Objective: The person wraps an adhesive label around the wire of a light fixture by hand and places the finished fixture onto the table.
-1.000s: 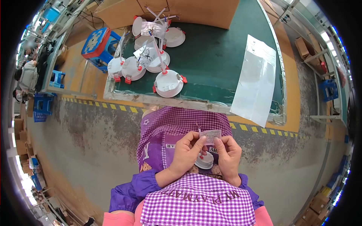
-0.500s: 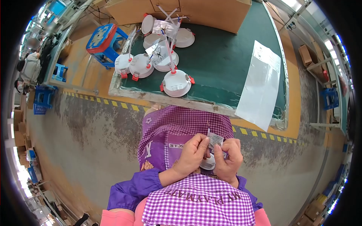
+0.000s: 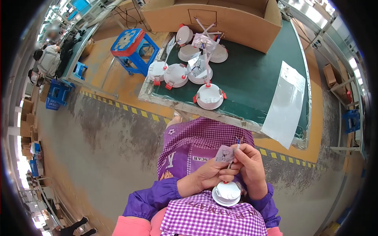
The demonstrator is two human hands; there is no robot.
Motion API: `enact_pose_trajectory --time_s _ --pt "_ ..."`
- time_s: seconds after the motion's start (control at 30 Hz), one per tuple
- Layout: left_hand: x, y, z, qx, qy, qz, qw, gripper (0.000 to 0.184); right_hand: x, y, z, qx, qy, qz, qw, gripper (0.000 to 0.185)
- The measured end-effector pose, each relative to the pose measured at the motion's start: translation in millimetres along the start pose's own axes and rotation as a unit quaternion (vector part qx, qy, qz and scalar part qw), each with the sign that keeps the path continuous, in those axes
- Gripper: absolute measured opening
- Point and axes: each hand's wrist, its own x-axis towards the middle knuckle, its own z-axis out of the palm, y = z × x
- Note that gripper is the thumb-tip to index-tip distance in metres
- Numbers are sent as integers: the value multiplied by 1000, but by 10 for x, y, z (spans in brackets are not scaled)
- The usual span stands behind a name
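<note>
Over my lap, my left hand is closed around the cable of a round white lamp, just above its red cable fitting. A small printed silvery label sticks out beside the cable, between my two hands. My right hand pinches the upper cable and the label's right edge; blue-tipped wire ends show above its fingers. The lamp hangs below my hands against the checked apron. On the green table stand several similar lamps, the nearest with red clips at its sides.
A large cardboard box stands at the table's back. A white label sheet overhangs its front right edge. A blue and red stool is left of the table. People sit at another bench at the far left.
The label has turned and now lies left of the cable. My right hand has moved up to the cable's top, and the lamp shows lower and more fully. The view has shifted.
</note>
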Motion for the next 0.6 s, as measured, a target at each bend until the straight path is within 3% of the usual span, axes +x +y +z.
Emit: enact_pose_trajectory --time_s 0.1,0.3,0.4,0.5,0.6 --pt "7 -76 -44 -4 0 0 1000 18 -14 110 -25 8 37 23 999 10" --pt "-65 -123 -85 164 112 59 978 20 -162 215 2 65 82 56 993 15" --pt "-179 -112 40 283 244 64 926 19 -167 356 13 67 95 18 993 15" --pt "-270 -92 80 399 243 177 866 32 -174 429 25 35 107 -9 994 16" --pt "-308 -20 144 406 234 205 860 33 -175 420 66 16 97 -10 995 16"
